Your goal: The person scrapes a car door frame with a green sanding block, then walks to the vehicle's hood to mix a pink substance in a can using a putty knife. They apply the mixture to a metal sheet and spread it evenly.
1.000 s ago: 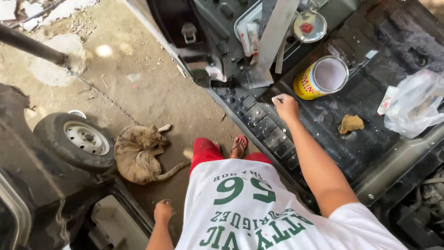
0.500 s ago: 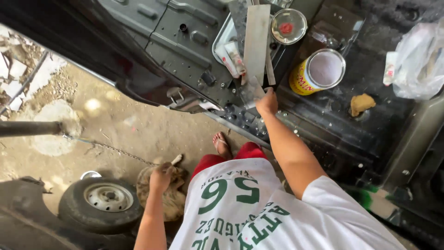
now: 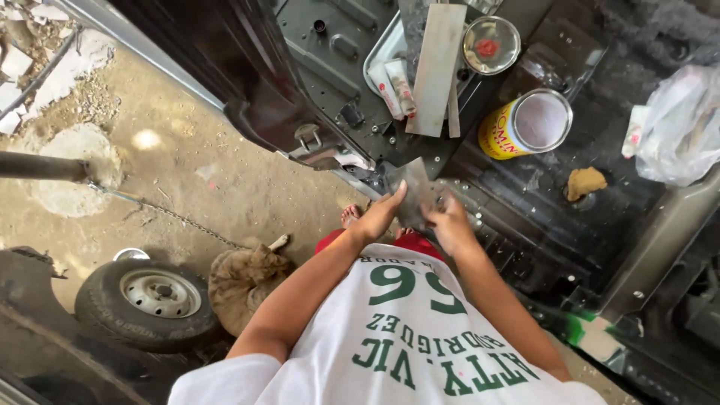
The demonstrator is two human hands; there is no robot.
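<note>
Sandpaper sheet (image 3: 415, 196), grey, sits over the dark vehicle floor (image 3: 570, 225), gripped by closed fingers of both the left hand (image 3: 381, 216) and right hand (image 3: 452, 225); beyond stands an open yellow can (image 3: 526, 124)

Hands: two, left hand (image 3: 379, 217) and right hand (image 3: 452, 225), both gripping one grey sheet (image 3: 414, 196).

Tins: one yellow tin (image 3: 525, 124), open, pale inside.

Round metal lids or dishes: one, a shiny dish (image 3: 491, 45) with a red spot.

Tubes: two, white tubes (image 3: 394, 86) lying side by side in one metal tray (image 3: 379, 56).

Flat boards: one long grey board (image 3: 435, 67).

Sponges: one tan sponge (image 3: 585, 182).

Plastic bags: one clear bag (image 3: 682, 124).

Wheels: one spare wheel (image 3: 150, 300) on the ground.

Animals: one brown dog (image 3: 244, 281), curled up.
</note>
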